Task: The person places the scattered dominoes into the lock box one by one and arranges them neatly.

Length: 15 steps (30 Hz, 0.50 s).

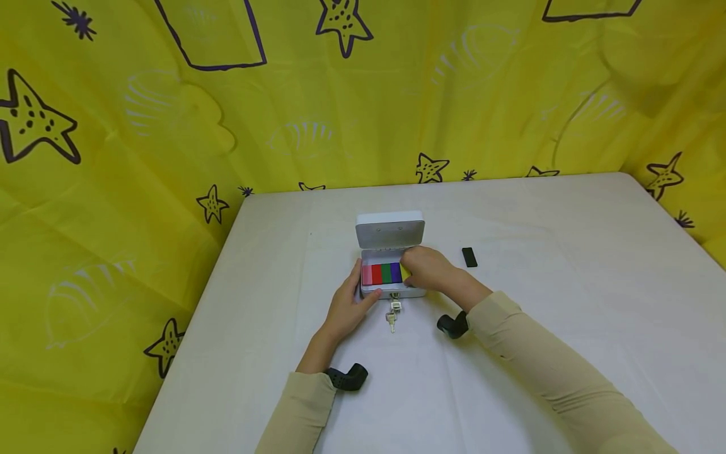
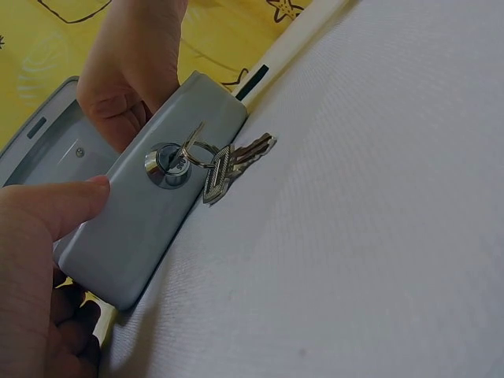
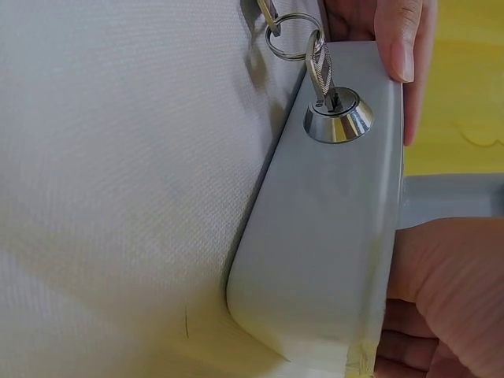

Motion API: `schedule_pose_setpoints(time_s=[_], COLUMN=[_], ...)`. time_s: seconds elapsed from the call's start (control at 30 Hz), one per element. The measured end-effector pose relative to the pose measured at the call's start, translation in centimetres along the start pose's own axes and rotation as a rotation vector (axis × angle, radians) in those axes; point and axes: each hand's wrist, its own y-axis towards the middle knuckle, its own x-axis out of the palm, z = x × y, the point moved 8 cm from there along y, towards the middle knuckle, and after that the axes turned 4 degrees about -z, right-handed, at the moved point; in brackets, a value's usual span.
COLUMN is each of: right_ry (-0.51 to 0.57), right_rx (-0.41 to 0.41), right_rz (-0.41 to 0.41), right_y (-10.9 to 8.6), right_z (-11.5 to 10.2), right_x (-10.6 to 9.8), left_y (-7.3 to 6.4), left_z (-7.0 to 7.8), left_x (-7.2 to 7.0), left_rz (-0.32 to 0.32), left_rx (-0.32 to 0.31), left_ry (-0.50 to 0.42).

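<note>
A small metal cash box (image 1: 399,293) stands on the table with its lid (image 1: 390,234) raised. My left hand (image 1: 347,306) holds its left front corner, thumb over the front rim and fingers along the side. Inside lies a row of coloured blocks: pink (image 1: 367,275), red (image 1: 377,273), green (image 1: 386,273), purple (image 1: 396,272) and yellow (image 1: 405,273). My right hand (image 1: 428,268) reaches into the right end and pinches the yellow block, its fingertips partly hidden. One key sits in the front lock (image 2: 167,164), with more keys (image 2: 228,167) hanging from its ring.
A small black rectangular object (image 1: 469,257) lies on the white-covered table (image 1: 544,252) to the right of the box. Black wrist mounts (image 1: 347,377) stick out from both sleeves. A yellow patterned curtain (image 1: 386,107) borders the table's back and sides.
</note>
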Motion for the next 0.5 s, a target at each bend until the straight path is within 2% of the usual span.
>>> schedule_pose_setpoints(time_s=[0.5], right_ry=[0.014], right_rx=[0.002], right_rz=[-0.006], right_y=[-0.03], right_z=[-0.01], right_x=[0.10], left_y=[-0.07], left_z=[0.03], left_x=[0.02], left_rz=[0.003], left_rx=[-0.017], left_ry=[0.018])
